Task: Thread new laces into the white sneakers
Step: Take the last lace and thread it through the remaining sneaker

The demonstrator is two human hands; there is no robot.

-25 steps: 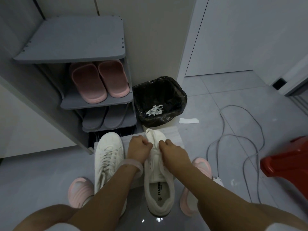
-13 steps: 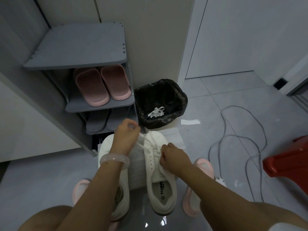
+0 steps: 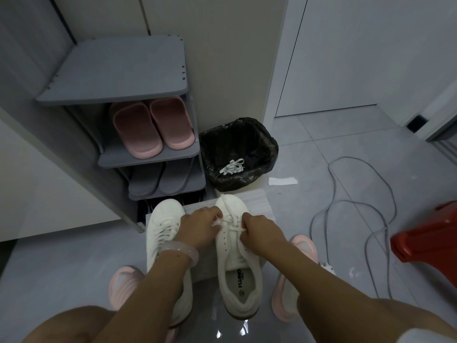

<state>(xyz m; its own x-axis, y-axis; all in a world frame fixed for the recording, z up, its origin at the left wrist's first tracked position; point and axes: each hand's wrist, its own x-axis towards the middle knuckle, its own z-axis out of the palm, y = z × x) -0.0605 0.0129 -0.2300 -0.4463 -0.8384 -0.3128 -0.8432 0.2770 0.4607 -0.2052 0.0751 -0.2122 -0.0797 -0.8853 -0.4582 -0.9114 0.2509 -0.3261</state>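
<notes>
I see my left hand [image 3: 201, 225] has come back down from where it was raised half a second ago, fingers curled and pinching the white lace [image 3: 228, 225] at the left eyelets of the right sneaker [image 3: 236, 266]. My right hand [image 3: 259, 232] stays at the right eyelets, fingers curled on what looks like the lace's other end, though the grip is partly hidden. The shoe sits on the white pad [image 3: 259, 204], beside the already laced left sneaker [image 3: 163, 226].

Insole of right-hand white sneaker [image 3: 238, 268], at 6 o'clock in frame: dark printed brand word, reads roughly "HUANQIU", uncertain; round mark beside it illegible.
</notes>
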